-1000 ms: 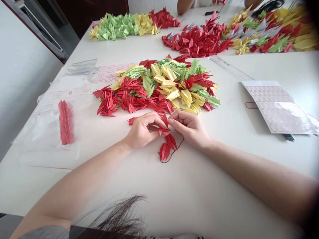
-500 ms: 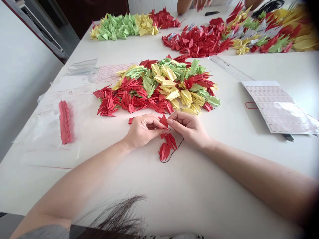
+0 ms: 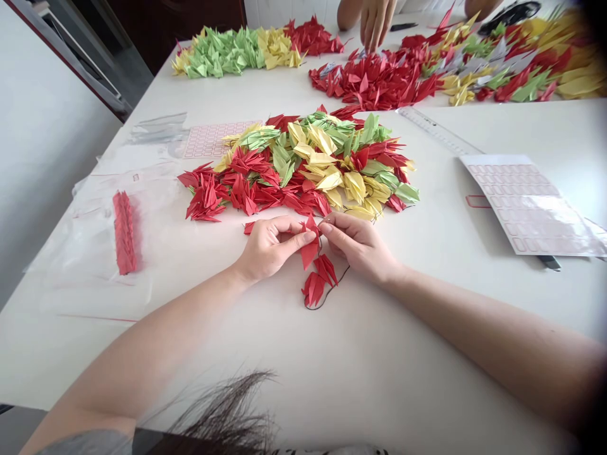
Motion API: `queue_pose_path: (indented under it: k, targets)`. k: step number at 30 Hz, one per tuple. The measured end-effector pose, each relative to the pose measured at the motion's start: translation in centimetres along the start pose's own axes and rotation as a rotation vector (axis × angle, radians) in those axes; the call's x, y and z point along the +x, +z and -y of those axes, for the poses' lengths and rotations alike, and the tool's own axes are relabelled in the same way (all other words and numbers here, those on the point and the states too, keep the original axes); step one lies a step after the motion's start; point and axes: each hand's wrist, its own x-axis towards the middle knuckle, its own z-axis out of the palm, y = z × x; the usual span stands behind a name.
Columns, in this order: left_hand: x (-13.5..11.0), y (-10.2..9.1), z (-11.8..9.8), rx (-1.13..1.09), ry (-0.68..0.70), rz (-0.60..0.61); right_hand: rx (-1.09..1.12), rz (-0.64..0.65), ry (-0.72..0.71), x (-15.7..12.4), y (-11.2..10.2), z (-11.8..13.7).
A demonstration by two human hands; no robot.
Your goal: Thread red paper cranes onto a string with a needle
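Note:
My left hand point(image 3: 270, 245) pinches a red folded paper crane point(image 3: 309, 243) between thumb and fingers, just in front of a heap of red, yellow and green paper cranes point(image 3: 303, 164). My right hand point(image 3: 360, 243) meets it from the right, fingertips pinched at the crane's top, seemingly on a thin dark thread. Below the hands, a few red cranes on the dark thread point(image 3: 320, 281) lie on the white table point(image 3: 360, 366).
A row of red cranes in a clear bag point(image 3: 124, 232) lies at left. Sticker sheets point(image 3: 531, 205) and a ruler point(image 3: 434, 129) sit at right. More crane heaps point(image 3: 379, 79) fill the far side, where another person's hand point(image 3: 375, 22) reaches down.
The red crane has been turned and now hangs below my left fingertips. The other person's hand at the far edge has come down toward the red heap.

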Motion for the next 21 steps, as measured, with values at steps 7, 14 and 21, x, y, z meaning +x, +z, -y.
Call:
queue_pose_path:
  k: [7,14,21]
  targets:
    - [0.1,0.0,0.1,-0.053,0.010,0.053,0.227,-0.203,-0.030,0.2,0.2,-0.7]
    - [0.5,-0.5,0.7,-0.224,-0.036,0.035,-0.342,-0.505,-0.641,-0.8,0.5,-0.6]
    - [0.7,-0.5,0.5,-0.167,0.003,-0.002,-0.227,-0.309,-0.426,-1.0,0.4,-0.4]
